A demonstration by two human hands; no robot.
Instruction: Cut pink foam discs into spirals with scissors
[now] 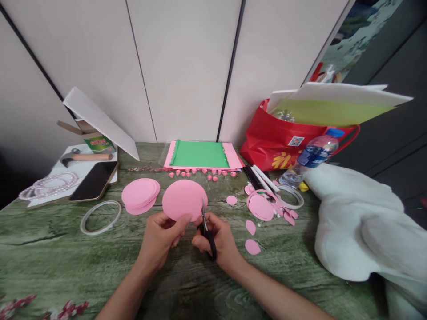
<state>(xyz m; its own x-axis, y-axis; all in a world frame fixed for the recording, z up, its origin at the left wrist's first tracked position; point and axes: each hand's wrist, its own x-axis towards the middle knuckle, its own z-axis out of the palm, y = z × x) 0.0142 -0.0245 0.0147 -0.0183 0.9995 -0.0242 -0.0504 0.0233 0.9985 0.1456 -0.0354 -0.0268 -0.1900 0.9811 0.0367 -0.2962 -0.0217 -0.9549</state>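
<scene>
- Nearest the camera, two bare forearms point(267, 284) entered from the bottom edge, above the green wood-grain tabletop point(110, 275).
- The left hand point(162, 235) pinched the lower edge of a pink paper disc point(183, 200), thumb on top and fingers beneath.
- The right hand point(220, 238) was curled around the black-handled scissors point(209, 240); their blades lay at the disc's right edge. Whether the blades stood apart or together could not be told.
- The disc was between both hands, raised in front of the green sheet point(202, 154).
- Hazard: the left thumb sat near the blades; a slip or an overlong cut could nick it.
- Hazard: the disc was gripped at its lower edge only; the unsupported far side could flex or turn, causing a crooked cut.
- Hazard: loose petal-shaped cutouts point(252, 247) lay right of the right hand, where a sweeping wrist could scatter them.
- Hazard: the stack of pink discs point(139, 194), its edges uneven, stood near the left hand; a knock could spread it.
</scene>
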